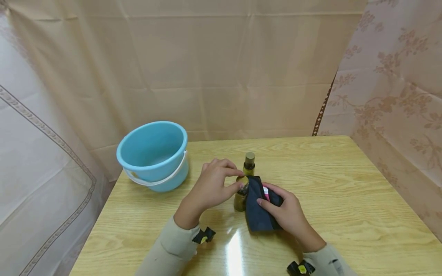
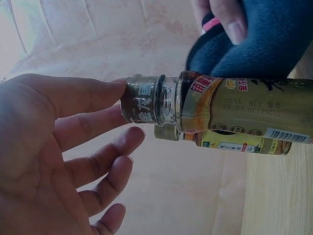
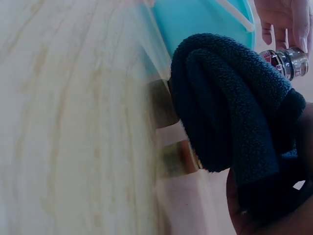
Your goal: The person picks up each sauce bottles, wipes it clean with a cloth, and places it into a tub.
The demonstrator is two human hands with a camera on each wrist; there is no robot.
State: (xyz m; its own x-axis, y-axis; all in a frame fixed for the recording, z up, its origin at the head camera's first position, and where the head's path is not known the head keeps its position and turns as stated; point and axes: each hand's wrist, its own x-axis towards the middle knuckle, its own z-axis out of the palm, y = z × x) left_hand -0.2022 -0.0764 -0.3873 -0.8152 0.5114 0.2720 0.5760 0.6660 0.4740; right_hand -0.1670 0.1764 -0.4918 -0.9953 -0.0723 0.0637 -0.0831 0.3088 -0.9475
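Note:
My left hand (image 1: 215, 186) pinches the gold-brown cap of a glass bottle (image 2: 239, 105) between thumb and forefinger, while the other fingers stay off it. The bottle stands upright on the table, with a gold label and a barcode. Behind it is a second capped bottle (image 1: 249, 166) with a yellowish label, partly hidden. My right hand (image 1: 288, 211) grips a folded dark blue towel (image 3: 230, 107) with a pink and white tag. The towel hangs against the near bottle's right side, and in the right wrist view it covers much of both bottles.
A light blue bucket (image 1: 153, 176) with a white handle stands at the table's back left. The wood-grain table (image 1: 331, 199) reaches back to a beige curtain (image 1: 224, 76). Patterned cloth hangs along both sides.

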